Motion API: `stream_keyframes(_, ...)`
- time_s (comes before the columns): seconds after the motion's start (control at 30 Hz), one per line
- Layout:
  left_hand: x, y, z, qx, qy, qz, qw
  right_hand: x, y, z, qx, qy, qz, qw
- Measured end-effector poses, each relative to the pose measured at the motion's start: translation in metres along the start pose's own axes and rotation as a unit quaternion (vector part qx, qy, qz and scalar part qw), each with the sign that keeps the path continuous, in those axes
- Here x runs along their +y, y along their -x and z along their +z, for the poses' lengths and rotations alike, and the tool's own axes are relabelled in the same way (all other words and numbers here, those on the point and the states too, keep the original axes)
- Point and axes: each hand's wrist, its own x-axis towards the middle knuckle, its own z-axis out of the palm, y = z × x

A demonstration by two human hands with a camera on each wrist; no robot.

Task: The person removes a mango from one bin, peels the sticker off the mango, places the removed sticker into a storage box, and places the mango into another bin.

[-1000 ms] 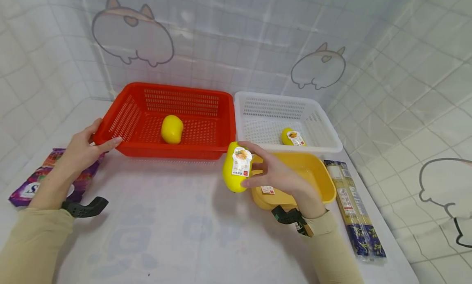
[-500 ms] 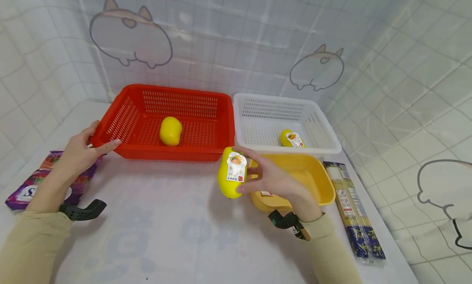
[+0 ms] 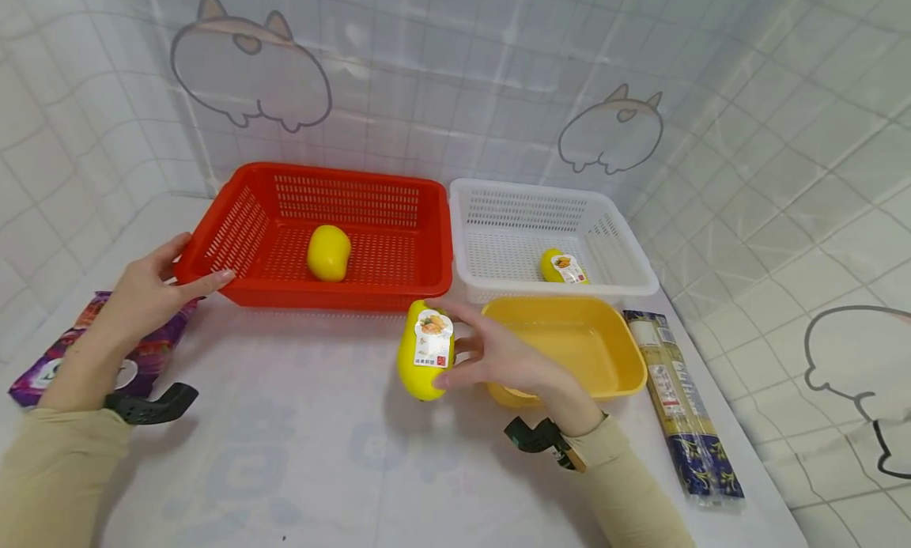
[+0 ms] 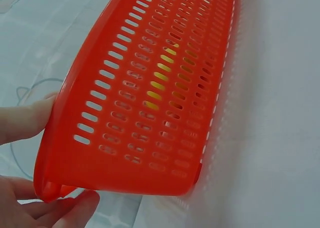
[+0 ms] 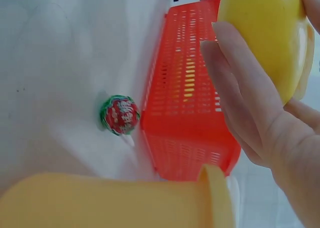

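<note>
In the head view my right hand [image 3: 494, 354] holds a yellow mango [image 3: 407, 366] with a white picture label, raised above the table in front of the red basket's right end. The right wrist view shows its fingers [image 5: 250, 73] against the mango's side. My left hand [image 3: 145, 299] grips the left end of the red basket [image 3: 320, 296]; in the left wrist view, its thumb [image 4: 27, 120] and fingers lie on either side of the rim. Another mango [image 3: 329, 253] lies inside that basket. A labelled mango [image 3: 550, 267] sits in the white basket [image 3: 605, 289], partly hidden by its front wall.
A yellow tub [image 3: 598, 346] stands before the white basket, partly behind my right hand. To its right lies a long clear pack [image 3: 683, 413]. A purple bag [image 3: 153, 354] lies beneath my left wrist. The right wrist view shows a round red-and-green wrapped candy [image 5: 120, 115] on the table.
My right hand has carried the mango left and a little toward me, away from the yellow tub. The left hand keeps its grip on the red basket.
</note>
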Motion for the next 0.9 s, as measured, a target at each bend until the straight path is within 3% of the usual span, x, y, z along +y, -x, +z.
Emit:
stream_keyframes(0.47,0.005,0.003,0.0,0.023,-0.021,0.014,0.9994,0.009,-0.006,0.009,-0.007,0.016,0.002,0.9998)
stream_keyframes(0.63,0.011,0.004,0.004,0.067,-0.02,0.037,0.9968,0.013,-0.008,0.012,-0.009,0.011,0.002,0.9999)
stream_keyframes(0.73,0.022,0.009,0.011,0.131,-0.007,0.067,0.9891,0.015,-0.009,0.013,-0.01,0.011,0.003,0.9999)
stream_keyframes(0.83,0.036,0.013,0.022,0.194,0.03,0.124,0.9727,0.015,-0.01,0.014,-0.011,0.013,0.01,0.9998)
stream_keyframes(0.9,0.047,0.016,0.03,0.211,0.059,0.169,0.961,0.016,-0.01,0.014,-0.011,0.013,0.015,0.9997)
